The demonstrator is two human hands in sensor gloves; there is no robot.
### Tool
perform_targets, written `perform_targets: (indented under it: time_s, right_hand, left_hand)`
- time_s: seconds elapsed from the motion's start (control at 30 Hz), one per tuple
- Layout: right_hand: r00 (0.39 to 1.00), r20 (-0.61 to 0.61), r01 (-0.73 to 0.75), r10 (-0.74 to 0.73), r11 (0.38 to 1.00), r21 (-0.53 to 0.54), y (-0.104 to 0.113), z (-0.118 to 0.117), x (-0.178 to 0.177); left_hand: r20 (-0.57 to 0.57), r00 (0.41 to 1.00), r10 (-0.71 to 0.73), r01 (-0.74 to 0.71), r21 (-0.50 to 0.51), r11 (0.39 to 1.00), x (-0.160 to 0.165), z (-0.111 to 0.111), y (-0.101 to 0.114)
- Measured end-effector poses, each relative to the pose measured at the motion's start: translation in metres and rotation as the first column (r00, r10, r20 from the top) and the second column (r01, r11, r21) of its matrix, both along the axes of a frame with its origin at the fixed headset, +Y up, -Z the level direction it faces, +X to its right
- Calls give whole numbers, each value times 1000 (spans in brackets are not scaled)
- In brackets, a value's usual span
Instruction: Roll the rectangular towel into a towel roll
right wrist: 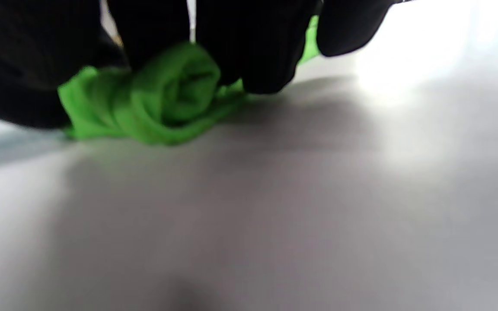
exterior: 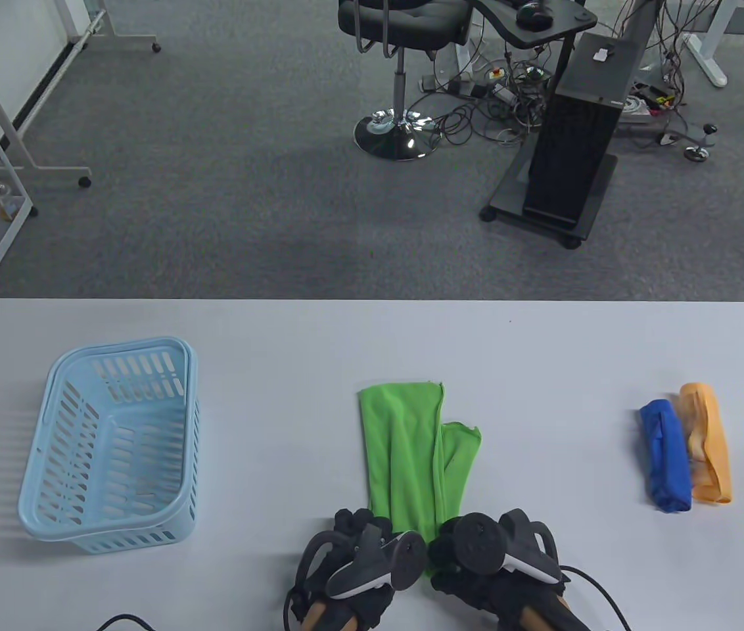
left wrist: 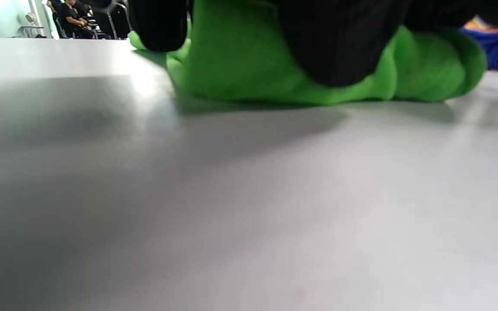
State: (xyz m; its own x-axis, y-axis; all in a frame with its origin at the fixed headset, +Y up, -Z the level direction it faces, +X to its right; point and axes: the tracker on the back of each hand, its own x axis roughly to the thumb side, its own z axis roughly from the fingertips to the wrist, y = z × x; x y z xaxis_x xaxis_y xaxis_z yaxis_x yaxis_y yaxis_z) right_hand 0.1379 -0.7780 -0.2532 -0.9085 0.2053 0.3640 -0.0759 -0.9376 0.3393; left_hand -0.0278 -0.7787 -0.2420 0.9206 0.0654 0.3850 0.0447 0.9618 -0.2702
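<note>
Green towel [exterior: 411,453] lying folded into a long strip, centre of table [exterior: 543,355], running near-to-far; a shorter flap is sticking out on its right side.

L hand [exterior: 362,559] and R hand [exterior: 490,559] are both sitting on the near end of the strip, side by side, trackers up. L wrist view: gloved fingers [left wrist: 331,47] are curling over a low green bulge, pressing it to the table. R wrist view: fingers [right wrist: 249,47] are curling round and gripping a small coil, spiral end visible. So both hands are holding the roll, fingers narrow, not spread.

Progress, est.: the roll is only just starting. A turn or two is wound at the near end; most of the strip is lying flat beyond, towards the far side. Left to do: roll away from the person along the whole strip, keep the side flap tucked in, keep edges even.

Also on table: blue roll [exterior: 666,457] and orange roll [exterior: 707,453] touching, at right; pale blue basket [exterior: 112,447] at left.
</note>
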Motion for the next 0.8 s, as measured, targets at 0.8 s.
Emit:
perform_targets:
  time_s: [0.8]
  right_hand:
    - [998, 32, 50, -51, 998, 30, 2, -1, -7]
  left_hand:
    - [2, 998, 68, -68, 71, 995, -1, 2, 7]
